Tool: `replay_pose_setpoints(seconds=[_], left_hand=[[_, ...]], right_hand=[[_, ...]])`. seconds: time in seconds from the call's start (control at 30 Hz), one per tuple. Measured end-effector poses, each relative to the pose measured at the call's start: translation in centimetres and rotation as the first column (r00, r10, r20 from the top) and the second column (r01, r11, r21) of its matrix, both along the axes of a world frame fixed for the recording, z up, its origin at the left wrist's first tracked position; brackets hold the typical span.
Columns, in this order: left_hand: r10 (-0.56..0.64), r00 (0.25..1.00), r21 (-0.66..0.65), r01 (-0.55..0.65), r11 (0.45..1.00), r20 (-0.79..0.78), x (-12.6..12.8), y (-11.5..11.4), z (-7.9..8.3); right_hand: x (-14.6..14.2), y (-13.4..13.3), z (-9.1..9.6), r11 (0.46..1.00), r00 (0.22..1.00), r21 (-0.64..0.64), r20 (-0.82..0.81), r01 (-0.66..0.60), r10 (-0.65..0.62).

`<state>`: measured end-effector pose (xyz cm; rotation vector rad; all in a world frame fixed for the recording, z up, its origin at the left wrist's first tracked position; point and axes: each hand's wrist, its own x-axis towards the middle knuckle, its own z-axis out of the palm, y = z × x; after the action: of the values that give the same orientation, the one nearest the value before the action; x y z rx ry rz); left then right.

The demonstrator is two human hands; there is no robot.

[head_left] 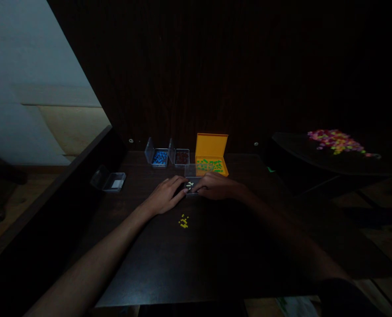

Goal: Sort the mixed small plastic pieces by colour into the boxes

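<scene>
A small clear plastic box with its lid raised stands on the dark desk between my hands. A few pale pieces lie inside it. My left hand grips the box's left side, with thumb and fingers at its edge. Over the right part of the box, my right hand has its fingers closed and pointing down inside; whatever is at the fingertips is hidden. Nearer to me, a loose cluster of small yellow pieces rests directly on the desk.
Behind the hands stand an open orange box with green pieces, a clear box with blue pieces and another with dark red pieces. An open clear box sits left. Colourful beads or flowers lie on a dark surface at right.
</scene>
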<state>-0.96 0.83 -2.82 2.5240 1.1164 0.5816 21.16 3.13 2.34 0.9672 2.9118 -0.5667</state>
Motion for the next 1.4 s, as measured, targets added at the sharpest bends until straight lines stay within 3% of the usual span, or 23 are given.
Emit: replay_pose_setpoints(seconds=[0.4, 0.67, 0.87, 1.4], left_hand=[[-0.008, 1.000, 0.012, 0.009, 1.000, -0.003, 0.0, 0.0, -0.1], [-0.005, 1.000, 0.012, 0.005, 1.000, 0.003, 0.0, 0.1, -0.1], [-0.010, 1.000, 0.012, 0.010, 1.000, 0.005, 0.0, 0.0, 0.0], [-0.001, 1.000, 0.010, 0.001, 1.000, -0.004, 0.0, -0.1, 0.2]], right_hand=[[0.6, 0.4, -0.3, 0.997, 0.996, -0.043, 0.069, 0.062, -0.059], [1.1, 0.3, 1.2, 0.990, 0.991, -0.099, 0.094, 0.102, -0.093], [1.1, 0.1, 1.5, 0.992, 0.992, -0.119, 0.123, 0.039, -0.024], [1.2, 0.8, 0.7, 0.972, 0.995, -0.213, 0.003, 0.102, -0.104]])
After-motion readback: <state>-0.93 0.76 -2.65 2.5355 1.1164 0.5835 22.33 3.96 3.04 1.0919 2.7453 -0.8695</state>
